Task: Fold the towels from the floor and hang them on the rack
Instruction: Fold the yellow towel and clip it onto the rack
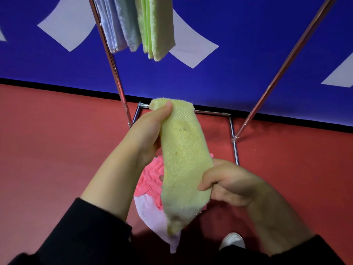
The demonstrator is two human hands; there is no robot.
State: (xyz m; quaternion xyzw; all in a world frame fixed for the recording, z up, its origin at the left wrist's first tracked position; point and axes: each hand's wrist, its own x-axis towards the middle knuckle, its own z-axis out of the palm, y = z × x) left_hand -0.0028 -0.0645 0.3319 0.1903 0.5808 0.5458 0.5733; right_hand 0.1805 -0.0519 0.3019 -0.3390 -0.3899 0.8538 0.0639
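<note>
The pale yellow terry towel, folded into a narrow strip, runs lengthwise away from the person, held up above the red floor. The left hand pinches its far end, nearer the chrome rack; the right hand grips its near part. Green and blue folded towels hang overhead. Pink towels lie below on the floor.

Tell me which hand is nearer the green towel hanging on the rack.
Left. The left hand grips the yellow towel's top end, just below the green towel; the right hand holds lower down.
</note>
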